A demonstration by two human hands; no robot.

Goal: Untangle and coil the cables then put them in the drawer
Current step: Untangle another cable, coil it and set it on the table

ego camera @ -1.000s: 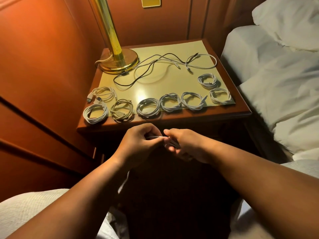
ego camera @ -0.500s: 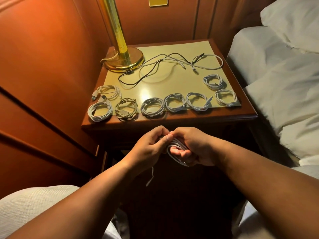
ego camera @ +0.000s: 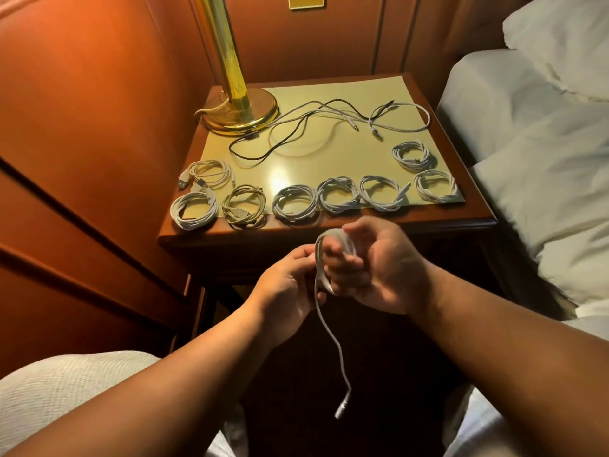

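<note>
In front of the nightstand's near edge, my right hand holds a white cable looped around its curled fingers. My left hand pinches the same cable just left of the loops. The cable's free end hangs down to a plug between my arms. Several coiled white cables lie in a row along the front of the nightstand top. A loose tangle of white and black cables lies at the back. No drawer shows in this view.
A brass lamp base stands at the nightstand's back left corner. Wood panelling runs along the left and behind. A bed with white sheets and a pillow borders the right side. My knees in pale fabric sit at the bottom.
The white cable has gone from a short stretch between my hands to loops around my right fingers. Its free end now hangs lower, and both hands have risen toward the nightstand's edge.
</note>
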